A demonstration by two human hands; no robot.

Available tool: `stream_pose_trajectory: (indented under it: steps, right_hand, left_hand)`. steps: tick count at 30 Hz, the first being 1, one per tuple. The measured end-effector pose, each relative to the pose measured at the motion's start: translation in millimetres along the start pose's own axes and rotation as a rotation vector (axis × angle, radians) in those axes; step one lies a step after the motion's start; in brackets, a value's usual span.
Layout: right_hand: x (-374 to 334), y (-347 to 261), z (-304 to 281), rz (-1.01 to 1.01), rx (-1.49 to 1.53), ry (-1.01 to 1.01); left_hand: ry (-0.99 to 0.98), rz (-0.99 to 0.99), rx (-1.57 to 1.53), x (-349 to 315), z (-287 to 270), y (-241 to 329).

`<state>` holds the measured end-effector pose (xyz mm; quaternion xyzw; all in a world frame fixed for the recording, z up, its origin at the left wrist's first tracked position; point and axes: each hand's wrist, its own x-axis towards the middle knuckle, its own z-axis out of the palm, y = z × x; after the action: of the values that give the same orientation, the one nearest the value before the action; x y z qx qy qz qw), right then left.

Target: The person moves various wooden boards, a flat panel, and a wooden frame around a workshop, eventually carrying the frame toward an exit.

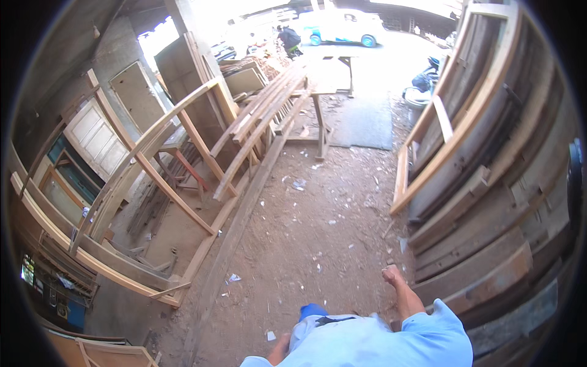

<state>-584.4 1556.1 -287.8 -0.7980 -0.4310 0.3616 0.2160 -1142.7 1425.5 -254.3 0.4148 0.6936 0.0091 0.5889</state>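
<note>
My right hand (391, 274) hangs out in front on the right, over the dirt floor (324, 244). Its fingers are curled into a loose fist, and nothing shows in it. Nearest to it are dark stacked boards (471, 281) leaning along the right side, apart from the hand. Low at my left side, my left hand (284, 341) shows only in part beside my light blue shirt. Its fingers are hidden, so I cannot see whether they hold anything.
A wooden frame (437, 147) leans against the boards at right. Long planks (263, 116) rest on a trestle ahead. At left stands a large wooden frame structure (174, 196), with a long beam (229, 244) along the floor. A white vehicle (345, 27) is far ahead outside.
</note>
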Motion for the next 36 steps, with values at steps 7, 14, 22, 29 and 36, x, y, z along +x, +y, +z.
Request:
stream_pose_trajectory:
  steps: [7,14,22,29,36]
  right_hand:
    - [117,-130,-14,-0.067,0.140,-0.134]
    - [195,-31,-26,0.176,0.005,-0.164]
    - [212,-92,-51,0.938,0.328,-0.172]
    - [464,-38,-85,-0.118,-0.699,-0.410]
    - [722,-255,-206,0.240,0.218,-0.044]
  left_hand:
    - [-0.070,-0.026,0.066,103,-27,124]
    - [-0.285,0.255,0.368,313,-107,328]
    - [0.165,0.433,0.218,458,-191,644]
    - [0.017,0.364,0.076,538,-136,735]
    - [-0.147,-0.065,0.039,521,-129,711]
